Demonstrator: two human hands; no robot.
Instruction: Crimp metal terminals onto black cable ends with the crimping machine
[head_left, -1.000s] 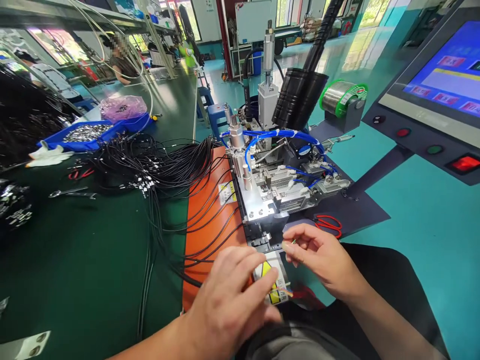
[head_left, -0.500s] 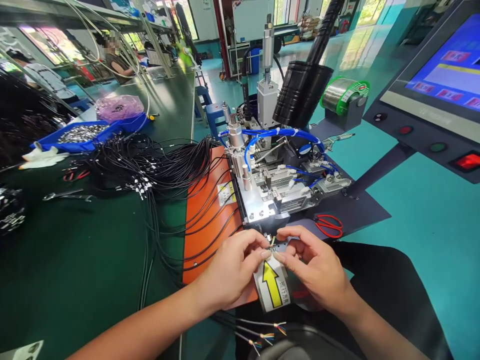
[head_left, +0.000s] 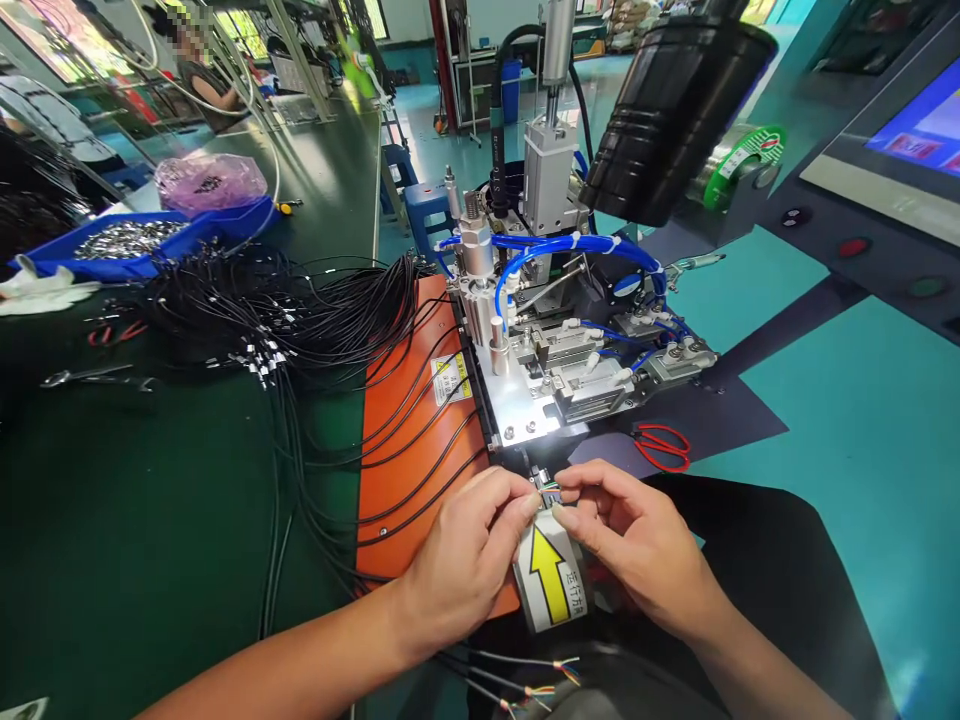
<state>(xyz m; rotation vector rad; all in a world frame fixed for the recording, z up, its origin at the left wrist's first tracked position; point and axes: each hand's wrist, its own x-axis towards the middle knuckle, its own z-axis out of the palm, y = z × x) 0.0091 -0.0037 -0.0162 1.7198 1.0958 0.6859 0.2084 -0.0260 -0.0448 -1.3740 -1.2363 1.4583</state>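
My left hand (head_left: 484,535) pinches a cable end between thumb and forefinger, just in front of the machine. Several thin coloured wires (head_left: 550,490) fan out from that pinch toward the right. Curled around their tips is my right hand (head_left: 637,545), its thumb and forefinger apart with the wire ends close to the fingertips. Behind the fingers sits a small metal fixture (head_left: 540,474), partly covered. Below both hands is a white-labelled metal part with a yellow arrow (head_left: 551,580). Several black cables with stripped coloured ends (head_left: 566,668) hang near my lap.
The machine (head_left: 555,350) with blue air hoses stands ahead. Black cables (head_left: 360,310) lie across its orange plate (head_left: 420,480). Red-handled scissors (head_left: 663,447) rest at right, under a control panel (head_left: 862,220). A blue tray (head_left: 127,265) of metal parts and a wrench (head_left: 97,376) are left.
The coloured wires now spread sideways toward my right hand instead of pointing up. My hands stay at the same spot, and the view has shifted slightly.
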